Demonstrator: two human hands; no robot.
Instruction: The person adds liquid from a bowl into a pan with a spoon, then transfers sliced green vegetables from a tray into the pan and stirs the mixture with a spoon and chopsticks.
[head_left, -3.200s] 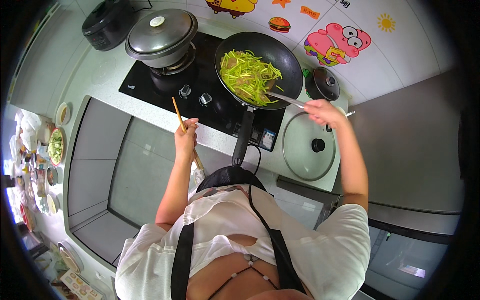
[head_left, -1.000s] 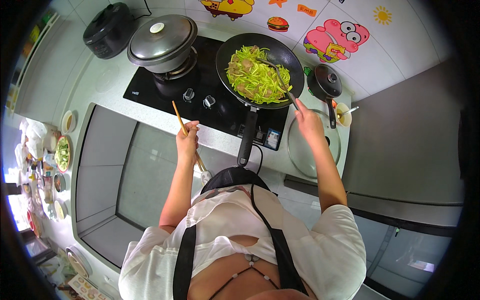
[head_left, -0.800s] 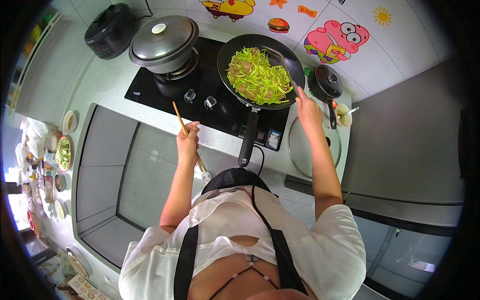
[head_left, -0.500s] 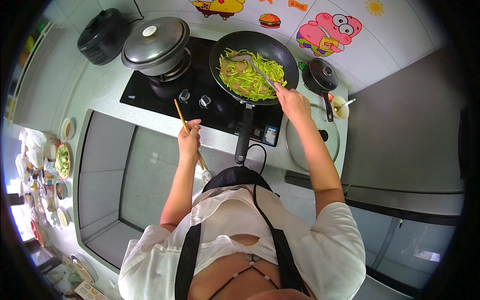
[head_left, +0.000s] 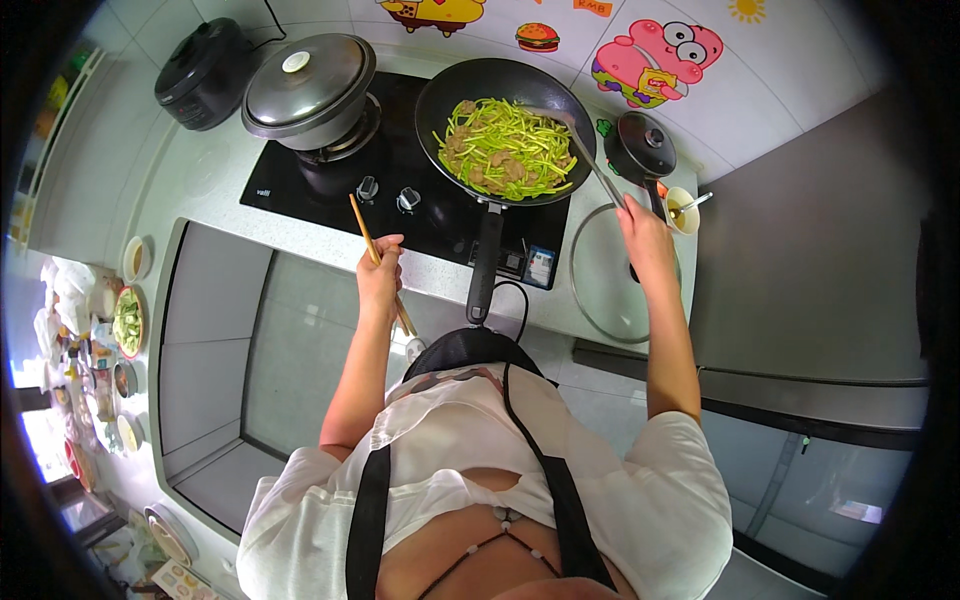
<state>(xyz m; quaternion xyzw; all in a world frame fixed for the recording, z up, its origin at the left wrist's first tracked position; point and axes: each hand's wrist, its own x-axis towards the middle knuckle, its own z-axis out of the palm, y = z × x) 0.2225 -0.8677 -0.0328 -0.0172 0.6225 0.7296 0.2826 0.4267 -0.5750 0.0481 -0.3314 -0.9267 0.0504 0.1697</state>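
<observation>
A black wok (head_left: 440, 90) full of green vegetable strips and meat pieces (head_left: 503, 150) sits on the right burner of a black stove (head_left: 410, 215). My right hand (head_left: 645, 235) grips a long metal spatula (head_left: 580, 150) whose blade reaches over the wok's right rim into the food. My left hand (head_left: 380, 275) holds a pair of wooden chopsticks (head_left: 365, 230) near the counter's front edge, just below the stove knobs. The wok's handle (head_left: 483, 265) points toward me between both hands.
A lidded grey pot (head_left: 310, 85) stands on the left burner, a black rice cooker (head_left: 205, 70) behind it. A glass lid (head_left: 610, 290), a small black pot (head_left: 642, 150) and a cup with a spoon (head_left: 683, 208) lie right of the stove. Bowls and plates crowd the far-left surface (head_left: 110, 340).
My right hand has drawn back to the right of the wok with the spatula, after stirring over the food. My left hand with the chopsticks has stayed put.
</observation>
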